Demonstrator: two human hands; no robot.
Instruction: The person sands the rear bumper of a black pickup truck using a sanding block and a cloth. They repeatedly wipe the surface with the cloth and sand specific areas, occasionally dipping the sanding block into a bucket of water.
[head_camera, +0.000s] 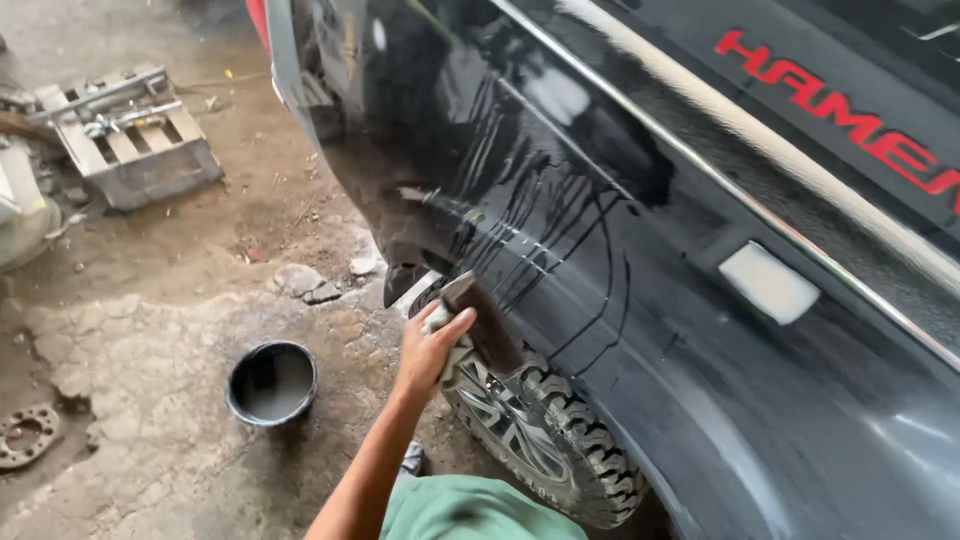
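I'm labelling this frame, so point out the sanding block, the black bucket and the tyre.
sanding block (485, 325), head view, on its dark flat side above the hand.
black bucket (240, 402), head view, on its left rim.
tyre (580, 445), head view, on the knobbly tread.

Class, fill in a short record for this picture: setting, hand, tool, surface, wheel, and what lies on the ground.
Setting: dirt and cracked concrete floor beside a black vehicle
Hand: one hand, side unclear, pressing a sanding block
Surface: wet black body panel with water streaks
Wheel: knobbly tyre below the block
Ground: black bucket, wooden pallet, metal disc
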